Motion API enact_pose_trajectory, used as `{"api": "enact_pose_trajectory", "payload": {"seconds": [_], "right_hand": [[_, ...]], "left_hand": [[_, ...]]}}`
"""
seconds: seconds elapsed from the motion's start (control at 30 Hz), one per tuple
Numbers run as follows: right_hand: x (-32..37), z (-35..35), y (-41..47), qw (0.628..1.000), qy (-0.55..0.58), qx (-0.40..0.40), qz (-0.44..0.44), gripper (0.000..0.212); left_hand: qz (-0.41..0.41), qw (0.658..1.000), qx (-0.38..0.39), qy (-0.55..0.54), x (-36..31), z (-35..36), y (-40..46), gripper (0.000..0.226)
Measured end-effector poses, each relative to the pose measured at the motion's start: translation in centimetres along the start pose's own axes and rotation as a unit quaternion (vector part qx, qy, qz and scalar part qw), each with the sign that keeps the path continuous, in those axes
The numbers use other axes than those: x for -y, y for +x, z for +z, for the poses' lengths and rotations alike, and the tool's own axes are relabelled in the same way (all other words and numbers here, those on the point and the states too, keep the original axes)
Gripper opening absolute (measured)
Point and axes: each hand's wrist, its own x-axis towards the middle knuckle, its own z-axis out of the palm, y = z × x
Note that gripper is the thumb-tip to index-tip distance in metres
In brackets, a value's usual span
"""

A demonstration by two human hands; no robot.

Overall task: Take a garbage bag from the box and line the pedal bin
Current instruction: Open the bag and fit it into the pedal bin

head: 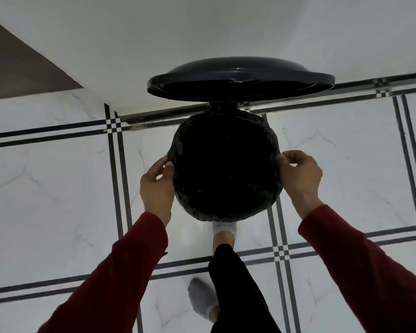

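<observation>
A round pedal bin stands on the floor against the wall, its black lid (240, 79) raised upright. A black garbage bag (226, 207) lines the bin, its edge folded over the rim all round. My left hand (157, 186) pinches the bag's edge at the left of the rim. My right hand (300, 176) pinches the edge at the right of the rim. A foot in a grey sock (225, 229) is at the bin's front, where the pedal is hidden. The box is not in view.
White marble-look floor tiles (58, 188) with black line borders surround the bin. A white wall (202, 32) rises just behind it, with a brown surface (17, 66) at the far left. My other socked foot (202, 299) stands further back.
</observation>
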Motion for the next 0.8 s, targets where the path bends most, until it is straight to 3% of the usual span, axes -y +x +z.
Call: {"api": "enact_pose_trajectory", "payload": {"seconds": [0.13, 0.2, 0.33, 0.47, 0.57, 0.8], "right_hand": [[-0.2, 0.0, -1.0, 0.994, 0.077, 0.020, 0.070, 0.017], [-0.3, -0.2, -0.9, 0.981, 0.145, 0.031, 0.126, 0.017], [-0.8, -0.8, -0.6, 0.933, 0.274, 0.112, 0.203, 0.014], [-0.5, -1.7, -0.5, 0.899, 0.300, 0.168, 0.270, 0.018], [-0.4, -2.0, -0.8, 0.879, 0.316, 0.187, 0.305, 0.015], [-1.5, -2.3, -1.8, 0.866, 0.345, 0.226, 0.283, 0.024]], "left_hand": [[-0.028, 0.997, -0.072, -0.024, 1.0, -0.1, -0.9, 0.027], [-0.056, 0.994, -0.079, -0.052, 1.2, 0.0, -1.1, 0.016], [-0.128, 0.984, -0.027, -0.125, 1.4, 0.0, -1.9, 0.017], [-0.183, 0.979, 0.015, -0.089, 1.2, -0.8, -1.8, 0.032], [-0.231, 0.966, 0.053, -0.100, 0.8, -1.4, -1.8, 0.028], [-0.191, 0.963, 0.108, -0.155, 2.3, -2.6, -2.8, 0.031]]}}
